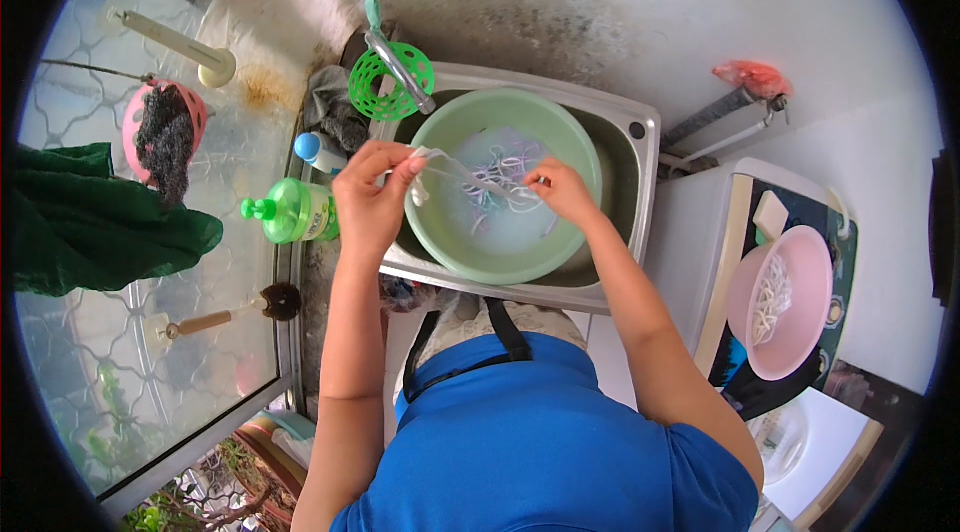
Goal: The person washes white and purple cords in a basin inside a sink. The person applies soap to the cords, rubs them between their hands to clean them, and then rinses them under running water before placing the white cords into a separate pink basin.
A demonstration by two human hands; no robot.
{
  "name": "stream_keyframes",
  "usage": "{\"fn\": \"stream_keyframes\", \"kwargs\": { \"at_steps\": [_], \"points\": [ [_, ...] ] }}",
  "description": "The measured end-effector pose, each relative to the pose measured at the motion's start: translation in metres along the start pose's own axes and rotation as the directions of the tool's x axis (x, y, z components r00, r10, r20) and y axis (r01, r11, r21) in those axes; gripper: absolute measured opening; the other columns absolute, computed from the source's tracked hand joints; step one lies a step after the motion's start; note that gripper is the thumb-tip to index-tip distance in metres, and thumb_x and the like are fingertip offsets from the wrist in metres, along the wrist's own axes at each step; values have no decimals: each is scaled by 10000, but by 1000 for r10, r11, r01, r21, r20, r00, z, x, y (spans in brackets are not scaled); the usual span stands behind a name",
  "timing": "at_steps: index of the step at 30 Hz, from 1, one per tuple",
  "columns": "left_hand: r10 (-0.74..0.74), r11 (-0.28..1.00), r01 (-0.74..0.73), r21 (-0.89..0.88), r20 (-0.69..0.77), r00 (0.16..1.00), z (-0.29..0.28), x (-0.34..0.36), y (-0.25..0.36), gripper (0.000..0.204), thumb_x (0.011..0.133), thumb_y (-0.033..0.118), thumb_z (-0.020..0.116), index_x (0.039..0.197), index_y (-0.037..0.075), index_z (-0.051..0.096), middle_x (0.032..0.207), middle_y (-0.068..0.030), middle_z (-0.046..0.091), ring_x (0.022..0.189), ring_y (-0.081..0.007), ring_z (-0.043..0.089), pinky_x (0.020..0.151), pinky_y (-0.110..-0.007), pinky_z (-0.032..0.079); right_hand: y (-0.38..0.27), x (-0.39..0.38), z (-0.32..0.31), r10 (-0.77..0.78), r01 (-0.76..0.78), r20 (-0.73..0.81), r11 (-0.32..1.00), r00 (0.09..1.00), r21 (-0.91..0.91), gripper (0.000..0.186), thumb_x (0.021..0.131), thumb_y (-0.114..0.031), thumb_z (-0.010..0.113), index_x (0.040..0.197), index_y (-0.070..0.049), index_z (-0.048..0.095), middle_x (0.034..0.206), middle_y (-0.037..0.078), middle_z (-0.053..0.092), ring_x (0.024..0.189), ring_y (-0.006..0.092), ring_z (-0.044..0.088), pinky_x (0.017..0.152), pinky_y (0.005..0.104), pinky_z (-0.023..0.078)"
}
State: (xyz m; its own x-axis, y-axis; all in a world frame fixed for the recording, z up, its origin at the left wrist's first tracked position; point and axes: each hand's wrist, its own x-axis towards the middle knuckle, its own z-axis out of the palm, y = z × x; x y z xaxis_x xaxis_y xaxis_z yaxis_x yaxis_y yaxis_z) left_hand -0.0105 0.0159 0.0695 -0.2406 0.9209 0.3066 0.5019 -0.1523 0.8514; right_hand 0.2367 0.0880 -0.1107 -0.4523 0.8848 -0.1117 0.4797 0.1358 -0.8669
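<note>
Over the left rim of a round pale green basin [585, 147], my left hand [368, 194] pinches a white shoelace [455, 168] between thumb and fingertips. A bunched white end hangs below those fingers. My right hand [566, 194] is closed in a pinch at the basin's right side, on the stretch of lace running across from the left hand. Beneath both hands, cloudy water [505, 235] holds a tangle of white and purplish laces [500, 172]. The basin sits in a steel sink [628, 232].
A faucet [400, 72] with a green mesh basket [372, 92] stands behind the basin. To the left are a green soap bottle [300, 210] and a blue-capped bottle [318, 152]. A pink basin [815, 302] with white laces [770, 302] rests on the appliance at right.
</note>
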Motion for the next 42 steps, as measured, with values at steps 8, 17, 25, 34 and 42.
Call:
{"fn": "stream_keyframes", "kwargs": {
  "at_steps": [8, 17, 25, 34, 42],
  "points": [
    [222, 884, -311, -348, -273, 936, -41, -4, 63, 171, 778, 140, 659, 774, -19, 596, 802, -106, 592, 797, -189, 522, 736, -288, 405, 101, 7, 86, 35, 20, 124, 908, 992, -418, 108, 757, -118, 636, 850, -141, 686, 1085, 69, 557, 1072, 266, 471, 904, 374, 400],
    [10, 965, -45, -258, -135, 991, -47, -1, 50, 119, 850, 93, 586, 846, -26, 588, 867, -78, 590, 778, -132, 553, 711, -246, 449, 88, 10, 99, 261, -95, 163, 755, 951, -649, 195, 831, -267, 536, 860, -166, 700, 1047, 82, 602, 1030, 259, 520, 893, 526, 356],
    [-334, 892, 350, -284, 105, 937, 2, -21, -52, 155, 881, 138, 581, 881, -18, 580, 767, -23, 612, 716, -71, 546, 663, -199, 435, -62, 10, -6, -5, -8, 73, 984, 997, 179, 141, 790, -184, 649, 838, -52, 666, 818, 61, 582, 730, 162, 578, 629, 271, 444],
    [-288, 840, 353, -411, 213, 934, 34, -12, -48, 201, 899, 191, 555, 888, -9, 571, 796, -30, 610, 759, -85, 545, 715, -222, 427, -184, -22, -60, -500, 533, -184, 800, 846, 276, 147, 774, 0, 630, 918, -22, 643, 828, 52, 572, 747, 142, 543, 695, 252, 426],
    [-95, 733, 304, -609, 351, 932, 57, -9, -28, 191, 929, 212, 504, 915, 23, 526, 831, 0, 541, 794, -67, 486, 743, -212, 403, -182, -13, -33, -426, 438, -105, 877, 899, 198, 127, 809, -33, 592, 923, -51, 644, 774, 50, 539, 650, 129, 511, 573, 255, 407]
  ]
}}
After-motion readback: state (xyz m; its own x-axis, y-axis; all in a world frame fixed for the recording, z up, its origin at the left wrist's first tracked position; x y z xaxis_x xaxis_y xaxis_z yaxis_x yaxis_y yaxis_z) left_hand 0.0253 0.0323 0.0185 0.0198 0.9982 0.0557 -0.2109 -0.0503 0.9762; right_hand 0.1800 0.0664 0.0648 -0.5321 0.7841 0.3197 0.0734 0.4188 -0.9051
